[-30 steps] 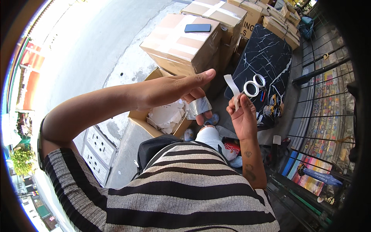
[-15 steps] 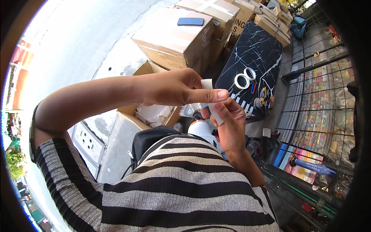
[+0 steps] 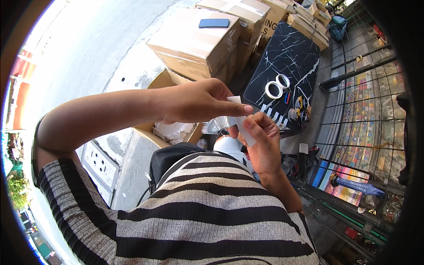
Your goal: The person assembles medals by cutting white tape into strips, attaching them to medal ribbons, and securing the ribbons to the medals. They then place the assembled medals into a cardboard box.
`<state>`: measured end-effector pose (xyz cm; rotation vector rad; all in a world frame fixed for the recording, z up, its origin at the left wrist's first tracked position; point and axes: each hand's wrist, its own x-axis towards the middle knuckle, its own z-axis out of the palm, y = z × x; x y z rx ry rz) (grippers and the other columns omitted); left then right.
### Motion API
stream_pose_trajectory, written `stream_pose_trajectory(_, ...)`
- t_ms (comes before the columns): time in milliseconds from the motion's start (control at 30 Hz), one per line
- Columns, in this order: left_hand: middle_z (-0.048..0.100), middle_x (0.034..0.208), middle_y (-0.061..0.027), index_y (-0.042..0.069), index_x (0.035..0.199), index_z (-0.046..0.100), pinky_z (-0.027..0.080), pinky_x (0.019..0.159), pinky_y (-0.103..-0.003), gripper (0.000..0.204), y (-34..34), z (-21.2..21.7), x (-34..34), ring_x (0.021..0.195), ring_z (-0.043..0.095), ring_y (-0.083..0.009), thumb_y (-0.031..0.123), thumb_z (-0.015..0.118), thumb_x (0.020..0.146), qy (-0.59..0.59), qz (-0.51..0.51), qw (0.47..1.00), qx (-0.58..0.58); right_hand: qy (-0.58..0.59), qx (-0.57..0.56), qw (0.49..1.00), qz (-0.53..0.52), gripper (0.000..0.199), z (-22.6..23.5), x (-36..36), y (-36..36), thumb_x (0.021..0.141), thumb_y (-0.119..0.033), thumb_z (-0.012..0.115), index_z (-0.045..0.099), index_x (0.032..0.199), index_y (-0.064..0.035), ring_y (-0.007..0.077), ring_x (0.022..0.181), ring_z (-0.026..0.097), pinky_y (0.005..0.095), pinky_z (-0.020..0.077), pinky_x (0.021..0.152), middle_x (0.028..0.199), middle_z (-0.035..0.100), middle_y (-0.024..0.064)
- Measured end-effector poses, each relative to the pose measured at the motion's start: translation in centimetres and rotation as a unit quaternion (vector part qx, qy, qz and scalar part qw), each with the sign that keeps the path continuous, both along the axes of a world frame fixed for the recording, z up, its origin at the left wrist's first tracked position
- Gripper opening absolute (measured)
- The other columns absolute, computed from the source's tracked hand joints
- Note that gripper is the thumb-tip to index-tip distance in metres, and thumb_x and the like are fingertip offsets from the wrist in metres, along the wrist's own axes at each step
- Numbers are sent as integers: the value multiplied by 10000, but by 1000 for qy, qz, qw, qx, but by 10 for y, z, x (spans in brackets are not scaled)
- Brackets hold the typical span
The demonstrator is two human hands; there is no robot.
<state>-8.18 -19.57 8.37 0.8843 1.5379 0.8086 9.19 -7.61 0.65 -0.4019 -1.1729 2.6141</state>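
Observation:
My left hand (image 3: 196, 100) reaches across from the left, its thumb lying over a strip of white tape (image 3: 244, 128) and its fingers partly hidden behind it. My right hand (image 3: 263, 137) pinches the tape from the right, thumb and fingertips close together at its edge. A clear plastic piece (image 3: 215, 125) shows just below my left hand; which fingers hold it, if any, is hidden. Beyond my hands, several short white tape strips (image 3: 270, 112) stick along the near edge of a black marbled tabletop (image 3: 287, 53).
On the tabletop lie two white tape rolls (image 3: 274, 90), red and blue slim items (image 3: 287, 97) and a yellow-black cluster (image 3: 301, 110). A phone (image 3: 213, 23) rests on a large carton (image 3: 185, 37). An open box (image 3: 154, 134) holds white paper. A wire grid (image 3: 349, 101) stands right.
My left thumb has slid slightly left and down along the tape. The right hand stays pinched on it. The whole surroundings shift a little left as the view turns.

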Motion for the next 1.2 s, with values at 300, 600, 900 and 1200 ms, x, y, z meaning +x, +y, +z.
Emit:
stream_pose_trajectory(300, 717, 910, -105, -9, 1018, 699, 491, 779, -289, 424, 3, -7, -1, 825, 657, -128, 400, 618, 943, 10, -14, 1000, 22, -2, -12, 1000, 13, 95, -1, 4, 1, 892, -96, 693, 629, 827, -69, 76, 777, 623, 237, 465, 759, 831, 682, 38)
stream_pose_trajectory(600, 726, 860, -82, -34, 989, 691, 502, 803, -278, 271, 4, -9, 0, 798, 672, -122, 219, 598, 968, -1, -70, 996, 51, -7, 35, 999, 40, 124, -13, 12, 3, 887, -82, 707, 615, 805, -72, 51, 719, 589, 219, 460, 693, 787, 658, 13)
stream_pose_trajectory(900, 730, 853, -78, -14, 1004, 708, 489, 821, -285, 252, 5, 0, 5, 817, 673, -118, 203, 582, 975, 23, -144, 989, 8, 20, 289, 953, 92, 439, -16, 14, 33, 916, -391, 666, 505, 1130, -43, 115, 1048, 525, 303, 412, 915, 1101, 553, 79)
stream_pose_trajectory(1200, 728, 904, -108, -11, 1031, 710, 497, 777, -288, 254, -7, 14, 16, 793, 672, -147, 208, 601, 965, 65, -165, 983, 46, 103, 191, 909, 356, 479, 17, -20, 39, 1000, -303, 525, 365, 1365, -37, 156, 1082, 551, 334, 442, 938, 1118, 561, 117)
